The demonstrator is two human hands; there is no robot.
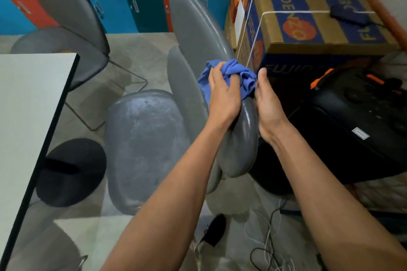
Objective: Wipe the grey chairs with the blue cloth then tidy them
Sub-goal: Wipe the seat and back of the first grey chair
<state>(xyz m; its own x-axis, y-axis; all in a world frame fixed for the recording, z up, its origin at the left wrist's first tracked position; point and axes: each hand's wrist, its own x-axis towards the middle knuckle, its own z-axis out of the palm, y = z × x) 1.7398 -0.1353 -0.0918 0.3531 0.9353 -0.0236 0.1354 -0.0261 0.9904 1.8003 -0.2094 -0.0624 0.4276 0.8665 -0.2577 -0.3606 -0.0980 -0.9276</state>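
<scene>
The wiping is in hand, not finished, and the tidying looks not yet begun. The left hand (222,92) has its grip clamped on the bunched blue cloth (240,75), pressing it onto the top edge of the nearest grey chair (240,145), on the backrest rim between the 2 hands. The right hand (267,103) lies flat against the far side of that rim, fingers straight and gripping nothing, apparently steadying it.

The seat (143,138) below shows pale streaks and smears, so it likely needs more passes. A 2nd grey chair (193,28) stands just behind the 1st, and a 3rd chair (68,13) stands at the far left beside the white desk (28,103); both appear still to be done.

The chairs are smooth moulded shells with rounded edges and a dull sheen, on thin wire legs. The cloth is soft, crumpled fabric.
</scene>
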